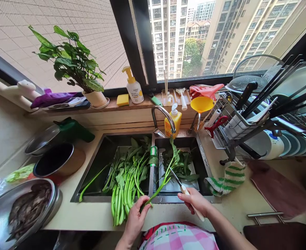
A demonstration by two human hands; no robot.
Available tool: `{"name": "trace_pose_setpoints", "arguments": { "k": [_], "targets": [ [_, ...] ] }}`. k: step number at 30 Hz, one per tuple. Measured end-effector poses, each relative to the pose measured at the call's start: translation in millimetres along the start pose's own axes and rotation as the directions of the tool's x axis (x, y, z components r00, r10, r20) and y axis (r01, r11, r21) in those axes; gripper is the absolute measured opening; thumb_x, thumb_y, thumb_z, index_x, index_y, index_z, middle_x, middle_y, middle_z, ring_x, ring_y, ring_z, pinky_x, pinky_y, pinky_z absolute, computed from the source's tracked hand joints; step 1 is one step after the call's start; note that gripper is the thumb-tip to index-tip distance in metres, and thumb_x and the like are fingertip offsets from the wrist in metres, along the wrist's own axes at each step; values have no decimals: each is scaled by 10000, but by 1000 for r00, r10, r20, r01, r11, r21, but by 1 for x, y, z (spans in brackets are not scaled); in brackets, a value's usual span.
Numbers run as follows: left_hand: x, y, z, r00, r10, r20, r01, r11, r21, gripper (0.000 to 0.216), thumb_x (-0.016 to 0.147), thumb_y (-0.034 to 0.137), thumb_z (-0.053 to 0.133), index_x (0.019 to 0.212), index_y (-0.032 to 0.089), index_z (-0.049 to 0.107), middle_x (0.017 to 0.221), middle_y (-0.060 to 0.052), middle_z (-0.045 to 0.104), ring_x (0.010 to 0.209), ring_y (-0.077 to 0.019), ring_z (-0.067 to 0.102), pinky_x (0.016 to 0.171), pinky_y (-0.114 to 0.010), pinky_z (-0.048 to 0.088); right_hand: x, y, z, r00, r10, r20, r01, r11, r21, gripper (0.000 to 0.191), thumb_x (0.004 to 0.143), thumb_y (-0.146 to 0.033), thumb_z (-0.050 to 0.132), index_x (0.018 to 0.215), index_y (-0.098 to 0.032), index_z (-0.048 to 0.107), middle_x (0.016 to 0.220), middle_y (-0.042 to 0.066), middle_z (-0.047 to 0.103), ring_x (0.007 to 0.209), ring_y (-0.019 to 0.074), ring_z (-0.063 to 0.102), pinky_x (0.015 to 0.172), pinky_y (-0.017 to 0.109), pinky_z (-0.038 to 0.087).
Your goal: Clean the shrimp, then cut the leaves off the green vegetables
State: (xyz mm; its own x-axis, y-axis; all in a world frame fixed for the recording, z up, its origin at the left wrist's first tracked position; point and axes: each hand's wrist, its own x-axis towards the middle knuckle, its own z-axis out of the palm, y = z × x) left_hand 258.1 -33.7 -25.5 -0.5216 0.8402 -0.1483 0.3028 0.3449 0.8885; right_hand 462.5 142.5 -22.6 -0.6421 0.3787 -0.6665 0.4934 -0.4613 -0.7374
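My left hand (pixel 136 217), at the counter's front edge, pinches the lower end of a single water spinach stem (pixel 163 183). The stem slants up over the right sink basin, its leafy end near the faucet. In my right hand (pixel 196 202) is a small knife (pixel 185 190) by its pale handle, the narrow blade pointing up-left against or very close to the stem. A bunch of water spinach (pixel 126 192) lies in the left basin, stems overhanging the front rim. Cut leafy greens (pixel 180 165) rest in a tray in the right basin. One loose stem (pixel 90 184) lies at far left.
A chrome faucet (pixel 165 113) arches over the divider, where a green-wrapped roll (pixel 153 156) sits. To the right stand a dish rack (pixel 236 125) and a striped cloth (pixel 231 177). Left are a pot (pixel 72 159) and a metal bowl (pixel 47 184) with dark greyish contents.
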Motion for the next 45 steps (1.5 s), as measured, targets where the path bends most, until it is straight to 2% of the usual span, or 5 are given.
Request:
{"name": "trace_pose_setpoints", "arguments": {
  "k": [13, 18, 23, 28, 45],
  "targets": [
    [-7, 1, 10, 996, 79, -45, -76, 996, 56, 163, 756, 328, 616, 897, 293, 691, 900, -67, 688, 885, -256, 614, 841, -367, 462, 1, -4, -9, 1000, 11, -25, -12, 999, -47, 293, 657, -417, 577, 646, -214, 366, 429, -94, 422, 288, 56, 336, 281, 188, 244],
    [-8, 9, 16, 993, -3, -117, -1, 1000, -28, 180, 726, 342, 643, 886, 270, 681, 910, -66, 682, 901, -269, 606, 842, -376, 456, -4, -11, -13, 998, -11, -66, 6, 997, -77, 337, 653, -453, 591, 639, -219, 349, 407, -105, 384, 299, 52, 311, 289, 185, 251],
    [-2, 13, 21, 992, -46, -120, 42, 998, -38, 219, 747, 389, 610, 903, 237, 633, 906, -53, 663, 860, -237, 607, 798, -340, 461, -16, -7, -12, 996, -77, 38, 72, 992, 107, 384, 642, -527, 580, 644, -208, 368, 466, -84, 405, 364, 55, 354, 337, 187, 295],
    [3, 11, 26, 989, -88, -122, 71, 988, -137, 254, 748, 414, 615, 921, 230, 590, 888, -35, 625, 821, -187, 585, 754, -272, 457, -22, 3, -6, 986, -133, 103, 124, 988, 91, 344, 637, -471, 603, 650, -191, 403, 458, -81, 395, 363, 50, 329, 343, 187, 292],
    [6, 24, 38, 956, -287, 65, 289, 873, -393, 442, 655, 499, 674, 941, 195, 527, 696, -4, 604, 534, -94, 494, 421, -161, 303, -7, 9, 8, 984, -176, -2, 176, 983, 50, 311, 670, -423, 617, 673, -193, 407, 493, -87, 392, 362, 41, 340, 334, 177, 272]
  ]
}}
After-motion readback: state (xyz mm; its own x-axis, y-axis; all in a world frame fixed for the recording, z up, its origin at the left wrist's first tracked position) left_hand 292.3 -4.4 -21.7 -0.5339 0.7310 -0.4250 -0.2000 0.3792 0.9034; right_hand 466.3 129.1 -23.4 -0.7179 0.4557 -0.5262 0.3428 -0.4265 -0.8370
